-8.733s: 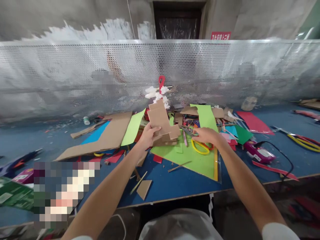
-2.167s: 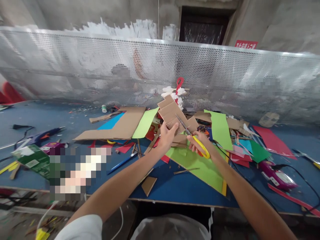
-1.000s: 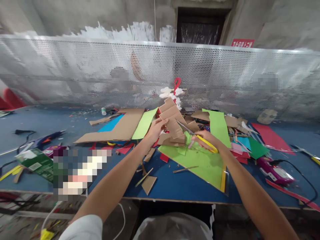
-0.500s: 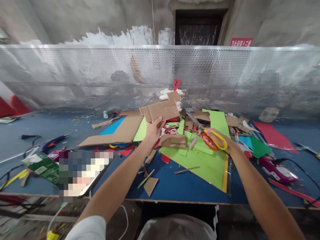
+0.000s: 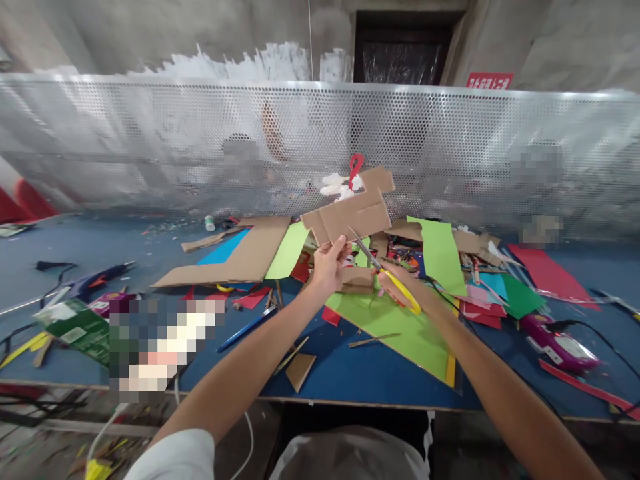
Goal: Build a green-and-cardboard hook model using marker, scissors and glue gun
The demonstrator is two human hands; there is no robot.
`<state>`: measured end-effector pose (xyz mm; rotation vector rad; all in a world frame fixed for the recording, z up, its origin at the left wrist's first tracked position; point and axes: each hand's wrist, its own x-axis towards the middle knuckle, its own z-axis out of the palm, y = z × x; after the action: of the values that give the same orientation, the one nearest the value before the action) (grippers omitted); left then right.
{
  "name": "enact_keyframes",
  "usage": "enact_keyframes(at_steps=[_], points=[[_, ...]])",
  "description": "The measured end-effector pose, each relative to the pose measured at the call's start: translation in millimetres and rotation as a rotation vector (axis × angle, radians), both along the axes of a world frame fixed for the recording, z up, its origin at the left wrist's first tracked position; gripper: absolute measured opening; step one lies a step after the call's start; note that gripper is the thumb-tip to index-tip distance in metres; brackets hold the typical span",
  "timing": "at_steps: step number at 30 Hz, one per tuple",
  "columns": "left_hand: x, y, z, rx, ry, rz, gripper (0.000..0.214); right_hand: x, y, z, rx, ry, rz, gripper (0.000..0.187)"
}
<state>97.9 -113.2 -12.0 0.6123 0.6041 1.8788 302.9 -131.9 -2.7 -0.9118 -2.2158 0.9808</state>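
The left hand (image 5: 329,267) pinches a brown card (image 5: 350,215) up over the blue table (image 5: 360,377). The right hand (image 5: 406,277) grips scissors (image 5: 403,291) — their tips are at the card's low edge. Green paper (image 5: 410,330) lies below them, and a metal screen (image 5: 200,127) stands behind.

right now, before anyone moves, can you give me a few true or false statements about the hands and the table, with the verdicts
1. The left hand holds a piece of brown cardboard. True.
2. The right hand holds the scissors. True.
3. A red sheet lies on the blue table, right of both hands. True.
4. The scissors are blue all over. False: they have a yellow handle.
5. The brown cardboard lies flat on the table. False: it is held up above it.
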Motion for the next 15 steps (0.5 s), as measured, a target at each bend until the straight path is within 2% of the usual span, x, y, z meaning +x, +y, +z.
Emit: enact_keyframes(at_steps=[6,9,12,15], points=[[3.1,-4.7,-1.2,0.007,0.020,-0.053,0.040,-2.4,-0.5,-2.3,0.052,0.016,-0.070,0.056],[1.9,-5.9,-1.9,0.044,0.054,-0.070,0.045,-0.2,1.7,-1.0,0.130,-0.011,-0.106,0.057],[0.8,-5.3,-3.4,0.079,0.124,-0.031,0.048,3.4,5.2,2.3,0.241,-0.083,-0.144,0.056],[-3.1,-1.3,-6.0,0.088,0.182,0.014,0.050,8.1,7.8,6.2,0.264,-0.155,-0.166,0.051]])
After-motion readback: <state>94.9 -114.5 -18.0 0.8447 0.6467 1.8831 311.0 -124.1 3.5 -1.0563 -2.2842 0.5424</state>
